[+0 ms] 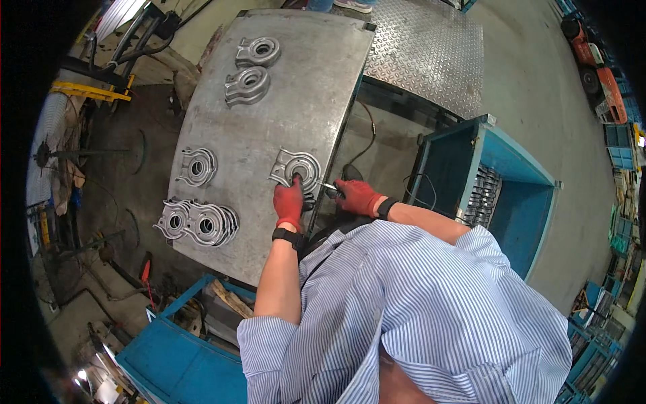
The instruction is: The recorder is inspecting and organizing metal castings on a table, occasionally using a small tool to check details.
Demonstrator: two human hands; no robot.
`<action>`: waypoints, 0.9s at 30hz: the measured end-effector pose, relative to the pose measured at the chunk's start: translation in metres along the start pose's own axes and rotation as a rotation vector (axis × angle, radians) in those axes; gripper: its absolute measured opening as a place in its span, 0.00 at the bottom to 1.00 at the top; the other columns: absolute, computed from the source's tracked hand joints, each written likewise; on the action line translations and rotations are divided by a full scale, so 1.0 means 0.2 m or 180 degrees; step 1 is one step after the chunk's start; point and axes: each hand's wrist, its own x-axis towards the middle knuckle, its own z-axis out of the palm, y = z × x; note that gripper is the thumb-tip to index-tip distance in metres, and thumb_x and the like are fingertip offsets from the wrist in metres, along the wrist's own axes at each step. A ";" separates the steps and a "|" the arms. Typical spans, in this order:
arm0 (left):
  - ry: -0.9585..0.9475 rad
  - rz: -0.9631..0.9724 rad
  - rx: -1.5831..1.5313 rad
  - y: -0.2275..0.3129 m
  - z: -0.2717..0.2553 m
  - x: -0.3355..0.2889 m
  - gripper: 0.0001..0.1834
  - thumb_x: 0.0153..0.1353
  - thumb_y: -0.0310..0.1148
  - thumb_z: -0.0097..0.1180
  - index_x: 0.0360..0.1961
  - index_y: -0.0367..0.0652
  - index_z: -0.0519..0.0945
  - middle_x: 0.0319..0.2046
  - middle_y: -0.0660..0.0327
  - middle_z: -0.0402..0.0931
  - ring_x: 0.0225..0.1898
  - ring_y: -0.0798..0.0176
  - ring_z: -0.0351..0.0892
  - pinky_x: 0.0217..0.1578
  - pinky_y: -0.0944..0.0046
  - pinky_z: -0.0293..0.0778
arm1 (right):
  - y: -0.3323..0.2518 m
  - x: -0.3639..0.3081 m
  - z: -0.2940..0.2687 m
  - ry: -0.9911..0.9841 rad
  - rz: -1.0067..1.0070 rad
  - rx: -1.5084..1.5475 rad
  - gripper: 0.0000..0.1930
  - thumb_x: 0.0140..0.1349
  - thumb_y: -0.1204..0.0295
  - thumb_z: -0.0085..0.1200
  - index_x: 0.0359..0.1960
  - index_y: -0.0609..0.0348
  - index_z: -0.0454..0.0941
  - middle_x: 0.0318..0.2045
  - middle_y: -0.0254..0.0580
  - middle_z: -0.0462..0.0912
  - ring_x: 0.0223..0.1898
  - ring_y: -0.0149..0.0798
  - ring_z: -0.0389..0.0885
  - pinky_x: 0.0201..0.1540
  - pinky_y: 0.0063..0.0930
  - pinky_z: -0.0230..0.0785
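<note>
A silvery cast metal part (297, 165) with a round opening lies near the right edge of a grey steel table (296, 87). My left hand (289, 200), in a red glove, presses down on the near side of this casting. My right hand (355, 196), also red-gloved, grips a slim hand tool (328, 188) whose tip points left at the casting's edge. A black hose (369, 138) runs away from the tool over the floor.
More castings of the same kind lie on the table: two at the far end (250, 69), one at the left (196, 166), a stack at the near left (200, 223). A blue bin (511, 182) with metal parts stands right, another blue bin (182, 357) near left, a checker-plate platform (431, 47) beyond.
</note>
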 end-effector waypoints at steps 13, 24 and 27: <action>0.0054 0.0050 0.0062 0.02 -0.01 -0.02 0.34 0.52 0.56 0.55 0.35 0.26 0.76 0.38 0.37 0.75 0.44 0.38 0.74 0.45 0.50 0.68 | -0.02 -0.02 0.00 0.0066 0.0084 0.0023 0.23 0.55 0.60 0.52 0.48 0.61 0.67 0.35 0.57 0.79 0.38 0.58 0.77 0.40 0.47 0.68; 0.0194 0.0035 -0.0036 0.03 -0.02 -0.04 0.32 0.52 0.55 0.56 0.34 0.28 0.76 0.37 0.37 0.76 0.45 0.38 0.74 0.45 0.49 0.69 | -0.01 -0.01 0.04 0.0332 -0.0002 -0.0068 0.24 0.53 0.60 0.54 0.47 0.61 0.68 0.35 0.58 0.79 0.39 0.57 0.77 0.40 0.46 0.69; 0.0085 -0.0102 -0.0070 0.03 -0.01 -0.03 0.32 0.51 0.56 0.56 0.34 0.29 0.75 0.37 0.37 0.76 0.44 0.38 0.74 0.45 0.49 0.69 | -0.02 -0.01 0.01 0.0255 -0.0029 -0.0012 0.22 0.52 0.61 0.54 0.45 0.61 0.69 0.34 0.58 0.79 0.38 0.58 0.77 0.39 0.47 0.69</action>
